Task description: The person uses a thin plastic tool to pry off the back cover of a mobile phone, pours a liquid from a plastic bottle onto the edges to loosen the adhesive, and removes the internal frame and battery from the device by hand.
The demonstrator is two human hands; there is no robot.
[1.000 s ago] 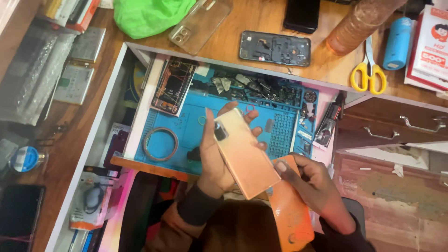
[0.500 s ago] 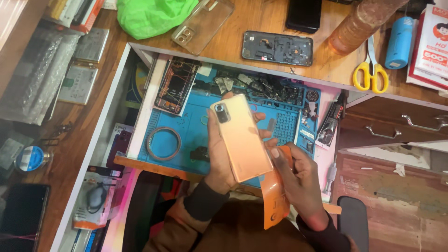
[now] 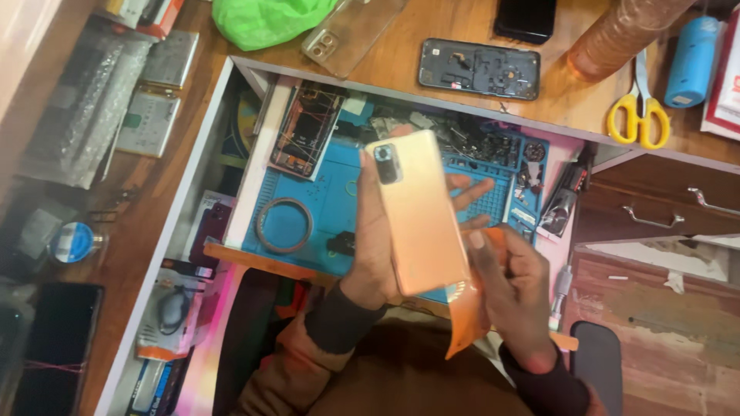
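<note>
My left hand (image 3: 375,246) holds a peach-gold phone (image 3: 420,208) from below, back side up, camera end pointing away from me. It hovers over a blue work mat (image 3: 331,185) inside an open drawer. My right hand (image 3: 512,285) grips an orange film sheet (image 3: 466,323) that hangs from the phone's near right edge, thumb resting at that edge.
On the mat lie an opened phone frame (image 3: 307,127), a metal ring (image 3: 284,225) and several small parts. The wooden desk carries a stripped phone body (image 3: 478,69), a clear case (image 3: 351,31), yellow scissors (image 3: 638,108), a green bag (image 3: 266,19) and a blue can (image 3: 690,50).
The phone has been lifted and swung more upright, further from me. The orange film has come away from under it and now hangs down in my right hand.
</note>
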